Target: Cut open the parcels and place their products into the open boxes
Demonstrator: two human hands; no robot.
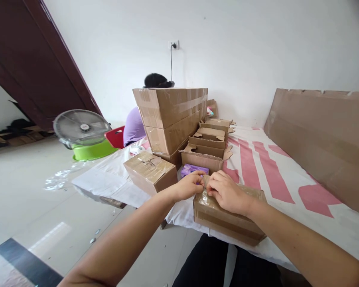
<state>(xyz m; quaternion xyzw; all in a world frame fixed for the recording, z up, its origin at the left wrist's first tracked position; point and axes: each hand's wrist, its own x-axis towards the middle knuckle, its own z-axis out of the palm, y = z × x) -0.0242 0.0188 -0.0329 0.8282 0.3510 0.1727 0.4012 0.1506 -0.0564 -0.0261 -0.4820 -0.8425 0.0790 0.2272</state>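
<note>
Closely, left hand (191, 185) and right hand (227, 194) fingers pinch glossy tape (204, 203) on a cardboard box (224, 225).

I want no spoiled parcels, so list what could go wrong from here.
The taped cardboard box sits at the table's near edge; a push from the left hand or right hand might slide it off.
Its tape looks wrinkled where the fingertips meet; it could tear or stick crooked.
The purple packet behind might get knocked.

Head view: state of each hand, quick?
Left hand: fingers pinched shut on far edge of taped cardboard box.
Right hand: fingers curled shut on the same edge.
</note>
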